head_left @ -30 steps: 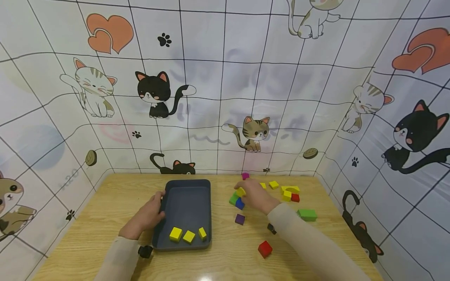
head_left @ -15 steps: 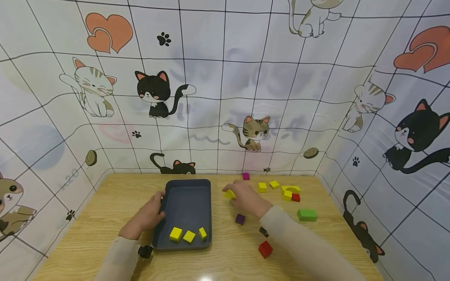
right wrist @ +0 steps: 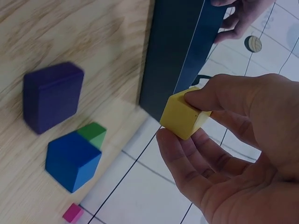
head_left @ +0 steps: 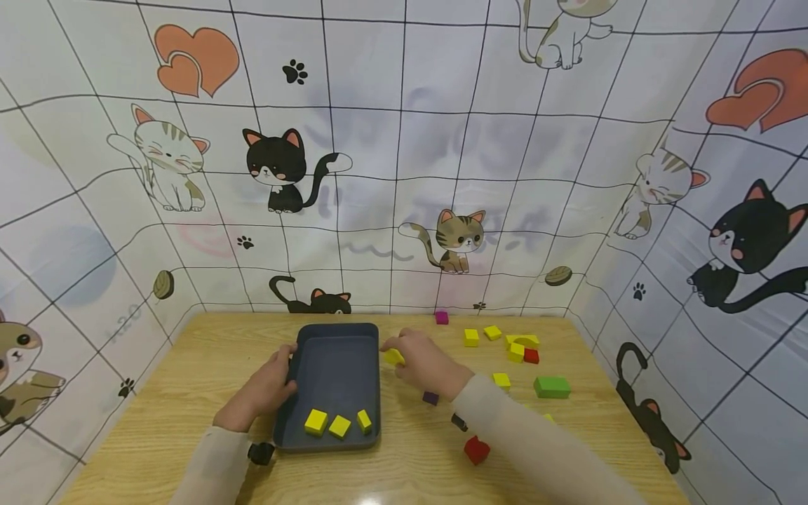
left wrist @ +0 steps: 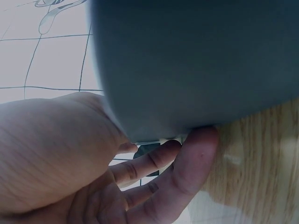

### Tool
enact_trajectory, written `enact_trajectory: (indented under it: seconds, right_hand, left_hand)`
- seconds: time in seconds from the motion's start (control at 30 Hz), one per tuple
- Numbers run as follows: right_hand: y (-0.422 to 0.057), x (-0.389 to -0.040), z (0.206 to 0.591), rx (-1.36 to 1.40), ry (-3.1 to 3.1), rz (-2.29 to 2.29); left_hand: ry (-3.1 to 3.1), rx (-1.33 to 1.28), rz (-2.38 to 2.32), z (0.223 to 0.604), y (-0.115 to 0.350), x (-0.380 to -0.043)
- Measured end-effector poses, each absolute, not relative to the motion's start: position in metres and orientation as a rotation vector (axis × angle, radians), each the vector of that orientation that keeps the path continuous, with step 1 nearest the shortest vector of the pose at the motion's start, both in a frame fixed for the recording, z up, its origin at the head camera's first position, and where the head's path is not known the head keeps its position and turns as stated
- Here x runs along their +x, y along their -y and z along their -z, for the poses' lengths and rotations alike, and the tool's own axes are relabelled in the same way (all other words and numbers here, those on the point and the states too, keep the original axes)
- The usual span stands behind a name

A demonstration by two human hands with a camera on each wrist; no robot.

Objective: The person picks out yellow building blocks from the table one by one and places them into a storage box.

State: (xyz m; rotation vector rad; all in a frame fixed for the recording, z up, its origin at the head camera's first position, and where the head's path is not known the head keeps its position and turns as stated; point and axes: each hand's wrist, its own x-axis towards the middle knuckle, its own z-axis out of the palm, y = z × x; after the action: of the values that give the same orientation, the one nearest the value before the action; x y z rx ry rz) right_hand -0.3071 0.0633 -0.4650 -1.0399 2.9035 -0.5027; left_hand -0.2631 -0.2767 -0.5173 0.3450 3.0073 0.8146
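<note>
Between thumb and fingers, my right hand [head_left: 432,363] pinches a yellow block [right wrist: 183,114]. It holds the block just right of a dark grey tray [head_left: 334,368], above the table. My left hand [head_left: 257,391] grips the tray's left edge. The left wrist view shows its fingertips [left wrist: 198,144] against the tray's outer wall. Inside the tray, near its front, lie three yellow blocks, one of them a cube [head_left: 315,422]. Below the right hand are a purple block [right wrist: 53,95], a blue block [right wrist: 72,161] and a green block [right wrist: 95,134]; the head view hides the latter two.
A magenta block [head_left: 442,318] lies at the back of the wooden table [head_left: 208,351]. To the right are several yellow blocks, a small red block [head_left: 532,356] and a long green block [head_left: 552,387]. A red block [head_left: 476,450] sits in front. Cat-printed cloth [head_left: 366,175] surrounds the table.
My right hand has carried the yellow block leftward, from over the green and blue blocks to beside the tray's right rim. My left hand and the tray stay in place.
</note>
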Motion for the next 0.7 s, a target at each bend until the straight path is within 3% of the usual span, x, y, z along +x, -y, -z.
enact_trajectory:
  seconds: [0.47, 0.7]
  right_hand:
    - [-0.031, -0.294, 0.468, -1.019, -2.848, 0.468]
    - [-0.019, -0.287, 0.468, -1.145, -2.822, 0.44]
  left_hand:
    - [-2.996, 0.33, -0.819, 0.516, 0.276, -0.263]
    - [-2.999, 0.339, -0.818, 0.517, 0.276, -0.263]
